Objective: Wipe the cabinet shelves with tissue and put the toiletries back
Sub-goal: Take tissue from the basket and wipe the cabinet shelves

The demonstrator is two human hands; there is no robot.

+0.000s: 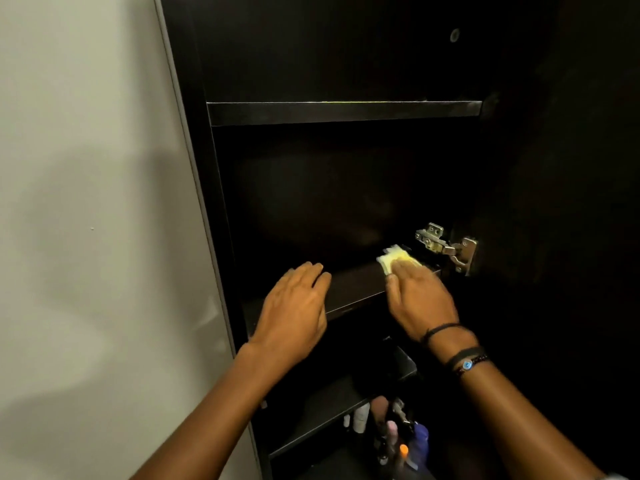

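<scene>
A dark open cabinet fills the view. My right hand (420, 299) presses a pale yellow-white tissue (394, 258) flat onto the right end of the middle shelf (356, 289), close to the hinge. My left hand (294, 313) rests on the same shelf's front edge at the left, fingers together, holding nothing. Several toiletries (398, 434), among them white, pink, blue and orange-capped bottles, stand low down at the bottom of the cabinet. The upper shelf (343, 112) is bare.
A metal door hinge (446, 247) juts out at the right end of the middle shelf. The dark open door (571, 202) stands at the right. A grey-white wall (86, 202) lies left of the cabinet. A lower shelf (329, 410) sits below my arms.
</scene>
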